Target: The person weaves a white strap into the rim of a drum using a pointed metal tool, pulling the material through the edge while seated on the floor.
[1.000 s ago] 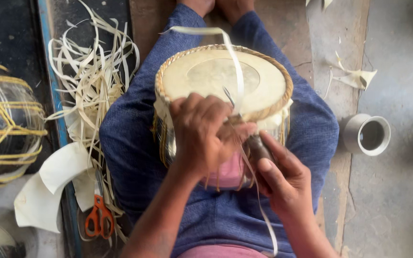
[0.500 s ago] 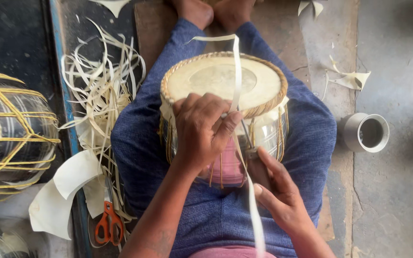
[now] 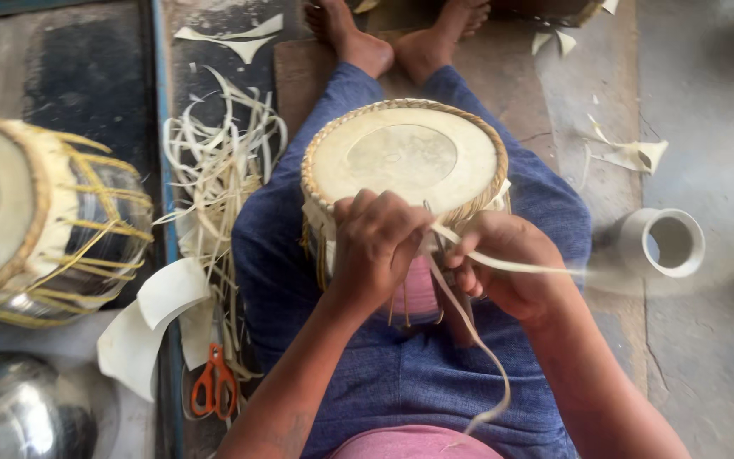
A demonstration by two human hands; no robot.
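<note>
Resting in the seated person's lap between blue-clad legs, the drum (image 3: 405, 161) stood with its pale skin facing up. The left hand (image 3: 377, 246) lay curled over its near rim, fingers closed against the lacing, while the right hand (image 3: 503, 263) was clenched around a pale strap (image 3: 469, 319) that ran out sideways and also trailed down. Orange scissors (image 3: 214, 387) lay near loose strips (image 3: 223, 170) on the floor.

Strap (image 3: 520, 265) end blurred; second drum (image 3: 36, 212) — cut off

left hand (image 3: 375, 246): fingers curled, palm down | right hand (image 3: 503, 268): fingers closed, seemingly pinching | forearms converge
</note>
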